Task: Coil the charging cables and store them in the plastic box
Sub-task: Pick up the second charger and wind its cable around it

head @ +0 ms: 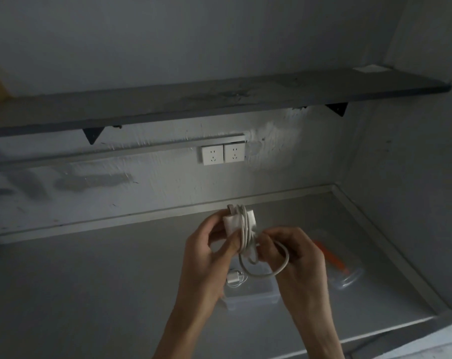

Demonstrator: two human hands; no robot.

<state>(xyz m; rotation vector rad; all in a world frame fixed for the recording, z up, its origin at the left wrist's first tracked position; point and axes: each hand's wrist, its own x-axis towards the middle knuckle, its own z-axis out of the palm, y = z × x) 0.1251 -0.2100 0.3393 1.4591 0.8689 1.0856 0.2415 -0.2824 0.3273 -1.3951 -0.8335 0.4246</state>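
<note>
Left hand (pixel 206 244) grasping white charger (pixel 236 220), right hand (pixel 295 252) pinching its cable (pixel 266 273) loop; clear plastic box (pixel 248 294) below, partly hidden by both wrists, contents indistinct

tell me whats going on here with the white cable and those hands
A person is winding a white charging cable around its white charger block. The left hand grips the block while the right hand guides a loose loop of cable. Below the hands, a clear plastic box sits on the grey table, with another small coiled cable already inside. The lid appears to lie to the right.
</note>
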